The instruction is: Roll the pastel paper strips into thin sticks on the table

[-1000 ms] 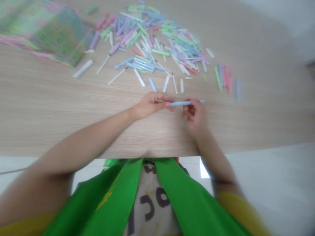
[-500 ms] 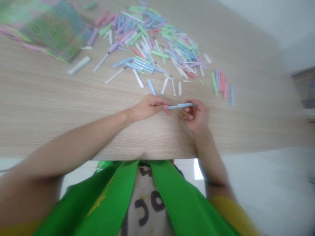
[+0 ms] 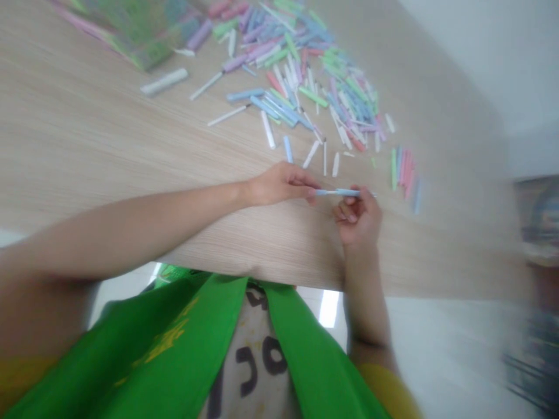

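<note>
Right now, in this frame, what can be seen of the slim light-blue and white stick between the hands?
The slim light-blue and white stick looks like smooth plastic: a narrower white section shows between two light-blue lengths. It lies nearly level across the view, over the pale wood-grain table. The left hand pinches its left end; the right hand grips the right-hand blue length. Blur hides any markings.

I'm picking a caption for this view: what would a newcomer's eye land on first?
Probably the scattered heap of pastel sticks, spread over the table beyond the hands, at the top centre. Next comes the bright green garment filling the bottom. Between them, the left hand and right hand hold a slim blue-and-white stick above the near part of the table.
</note>
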A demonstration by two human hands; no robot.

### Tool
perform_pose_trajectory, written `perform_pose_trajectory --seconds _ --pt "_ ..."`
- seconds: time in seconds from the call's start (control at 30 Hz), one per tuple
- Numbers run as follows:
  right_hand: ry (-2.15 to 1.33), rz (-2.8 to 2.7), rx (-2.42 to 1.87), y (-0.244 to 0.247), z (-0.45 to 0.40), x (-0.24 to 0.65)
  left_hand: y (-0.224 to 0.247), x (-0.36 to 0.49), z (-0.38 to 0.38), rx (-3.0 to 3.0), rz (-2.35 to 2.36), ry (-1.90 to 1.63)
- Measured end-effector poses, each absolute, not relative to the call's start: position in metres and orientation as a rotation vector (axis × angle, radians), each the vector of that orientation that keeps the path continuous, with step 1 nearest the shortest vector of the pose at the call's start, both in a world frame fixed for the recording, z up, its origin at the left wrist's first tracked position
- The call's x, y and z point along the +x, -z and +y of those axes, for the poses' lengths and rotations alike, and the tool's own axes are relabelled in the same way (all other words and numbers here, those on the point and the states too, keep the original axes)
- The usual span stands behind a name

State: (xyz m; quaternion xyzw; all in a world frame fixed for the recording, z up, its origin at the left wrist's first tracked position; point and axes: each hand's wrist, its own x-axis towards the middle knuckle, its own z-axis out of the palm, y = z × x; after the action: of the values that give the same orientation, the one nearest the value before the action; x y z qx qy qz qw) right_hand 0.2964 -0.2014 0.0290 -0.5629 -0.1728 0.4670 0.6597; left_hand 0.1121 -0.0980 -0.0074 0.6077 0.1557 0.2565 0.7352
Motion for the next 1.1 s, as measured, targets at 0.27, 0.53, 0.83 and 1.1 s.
perform_pose_trajectory --seconds 0.27,0.53,0.83,1.1 --pt "-0.955 -0.548 -1.281 -0.021 -0.204 0.288 0.006 0.111 -0.096 1.358 0.318 -0.572" --pt "-0.746 -0.717 -1.352 -0.021 -0.206 0.278 0.005 0.108 -0.098 1.387 0.357 -0.54" --pt "-0.821 -0.817 -1.44 -0.022 -0.213 0.272 0.005 0.106 -0.102 1.373 0.364 -0.502" --pt "-0.893 -0.844 -1.44 -0.024 -0.212 0.27 0.014 0.106 -0.106 1.351 0.465 -0.509"
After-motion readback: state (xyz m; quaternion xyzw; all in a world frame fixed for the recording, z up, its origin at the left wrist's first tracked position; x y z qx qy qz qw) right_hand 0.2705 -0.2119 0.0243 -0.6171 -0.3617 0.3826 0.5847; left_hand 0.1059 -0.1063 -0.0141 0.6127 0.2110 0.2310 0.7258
